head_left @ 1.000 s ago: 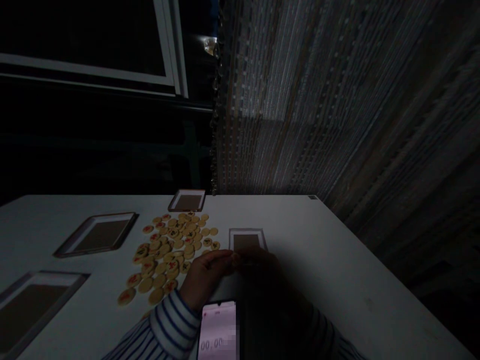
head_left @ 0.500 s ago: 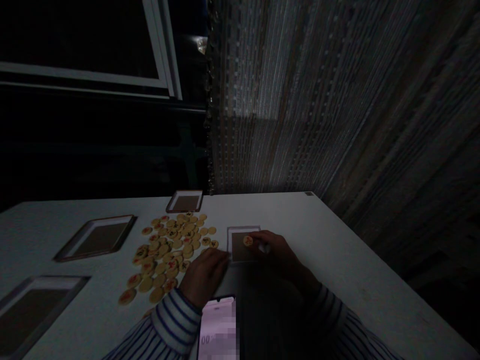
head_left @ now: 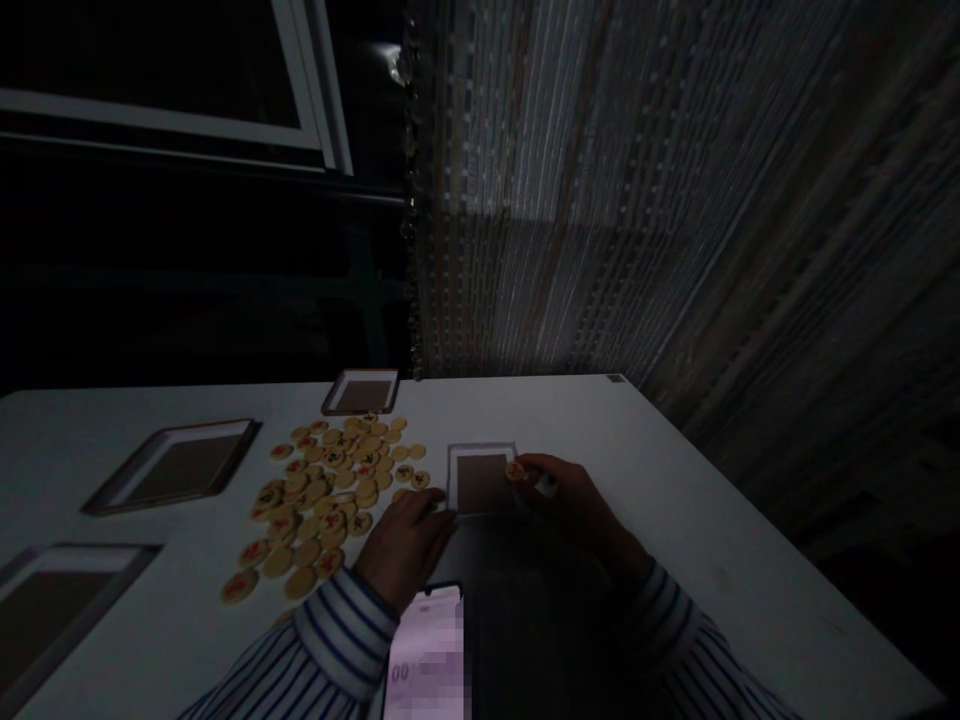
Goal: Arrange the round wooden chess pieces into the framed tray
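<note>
The scene is dim. My right hand (head_left: 570,500) pinches a round wooden game disc (head_left: 515,469) with a red mark, held over the right edge of a small shallow tray (head_left: 482,480). My left hand (head_left: 403,538) rests curled on the white table (head_left: 675,520), its fingertips touching the tray's near left corner. A heap of several similar discs (head_left: 330,495), marked red or black, lies just left of that hand. Both wrists wear striped sleeves.
A lit phone (head_left: 427,655) stands at the bottom centre near my chest. Another small tray (head_left: 361,392) lies behind the discs, and two bigger trays (head_left: 172,465) (head_left: 52,600) lie to the left. A curtain (head_left: 637,200) hangs behind the table.
My right hand came out of the dark with a disc, carried it over the small tray, then shifted it to the tray's right edge. My left hand moved slightly toward the tray's corner.
</note>
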The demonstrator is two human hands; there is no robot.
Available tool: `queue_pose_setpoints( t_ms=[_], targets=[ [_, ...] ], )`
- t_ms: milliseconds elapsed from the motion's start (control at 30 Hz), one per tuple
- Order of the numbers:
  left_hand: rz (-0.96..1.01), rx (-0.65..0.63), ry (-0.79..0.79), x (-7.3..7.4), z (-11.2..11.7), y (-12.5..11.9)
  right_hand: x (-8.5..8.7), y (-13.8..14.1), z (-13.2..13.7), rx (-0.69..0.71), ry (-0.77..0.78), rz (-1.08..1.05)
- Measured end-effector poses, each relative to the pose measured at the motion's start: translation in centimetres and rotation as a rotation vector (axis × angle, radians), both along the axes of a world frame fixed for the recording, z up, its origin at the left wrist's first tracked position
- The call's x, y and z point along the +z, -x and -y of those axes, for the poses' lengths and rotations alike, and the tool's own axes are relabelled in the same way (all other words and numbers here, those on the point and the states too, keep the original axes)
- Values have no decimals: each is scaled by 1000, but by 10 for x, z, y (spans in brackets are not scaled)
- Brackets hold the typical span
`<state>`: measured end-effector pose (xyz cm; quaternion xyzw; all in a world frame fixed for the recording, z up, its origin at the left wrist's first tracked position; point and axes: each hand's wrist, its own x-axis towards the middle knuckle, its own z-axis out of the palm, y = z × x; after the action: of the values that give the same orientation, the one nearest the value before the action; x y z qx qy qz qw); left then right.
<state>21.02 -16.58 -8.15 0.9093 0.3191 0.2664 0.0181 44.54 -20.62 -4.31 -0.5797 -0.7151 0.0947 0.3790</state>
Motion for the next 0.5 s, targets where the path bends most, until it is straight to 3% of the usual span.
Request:
queue_pose_setpoints(
  t_ms=[500],
  targets=[
    [-17, 23, -7, -2, -5, 5, 6, -6, 1, 35, 144, 109]
  ],
)
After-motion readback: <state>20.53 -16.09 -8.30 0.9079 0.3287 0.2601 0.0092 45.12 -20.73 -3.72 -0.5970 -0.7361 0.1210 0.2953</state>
